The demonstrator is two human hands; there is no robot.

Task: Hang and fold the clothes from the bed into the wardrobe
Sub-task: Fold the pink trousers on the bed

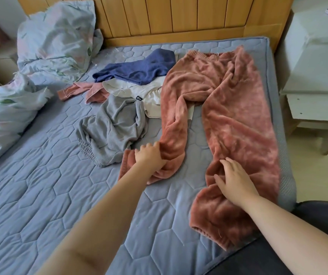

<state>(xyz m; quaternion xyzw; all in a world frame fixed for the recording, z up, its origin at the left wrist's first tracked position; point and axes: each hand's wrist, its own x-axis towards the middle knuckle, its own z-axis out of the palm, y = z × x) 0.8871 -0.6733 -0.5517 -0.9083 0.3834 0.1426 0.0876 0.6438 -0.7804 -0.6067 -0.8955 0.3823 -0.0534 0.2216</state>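
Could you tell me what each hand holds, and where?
The left hand grips the pink trousers near one leg's cuff; the right hand only rests flat on the other leg.

white garment (133, 90) half under trousers (232, 112), duvet (2, 116) cropped

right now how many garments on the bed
5: pink fleece trousers right; grey garment centre; white garment behind; blue garment farthest; pink cuffed garment left. More maybe hidden.

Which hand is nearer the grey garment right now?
Left. The left hand grips one leg of the pink trousers right beside the grey garment; the right hand rests on the other leg, farther away.
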